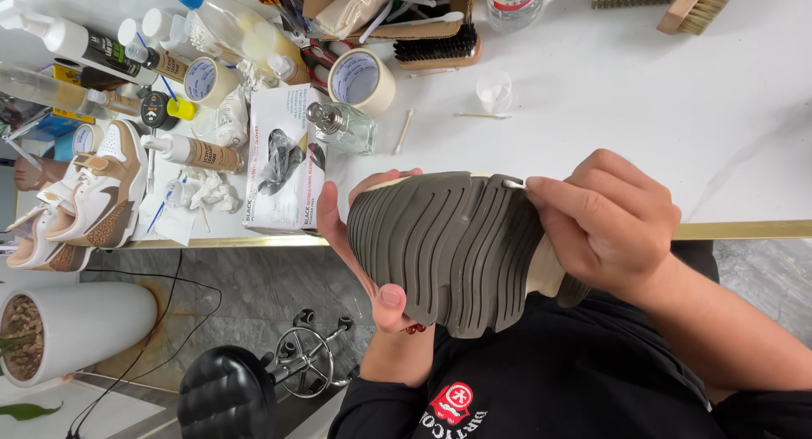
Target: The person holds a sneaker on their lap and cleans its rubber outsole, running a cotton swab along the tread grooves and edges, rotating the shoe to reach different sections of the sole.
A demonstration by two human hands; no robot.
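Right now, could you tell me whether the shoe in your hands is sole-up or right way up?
Sole-up. The shoe shows its grey ridged tread to the camera, cupped by the left hand, while the right hand presses a small white tip against its edge.

We wore a black top [584, 380] with sleeves pushed up, so both forearms were bare. On its chest sat a red badge [450, 403] with a white mark inside, and white lettering ran beneath it. Our left hand [372, 261] and right hand [605, 219] were both bare, without gloves. A small red bead [414, 328] showed at our left wrist.
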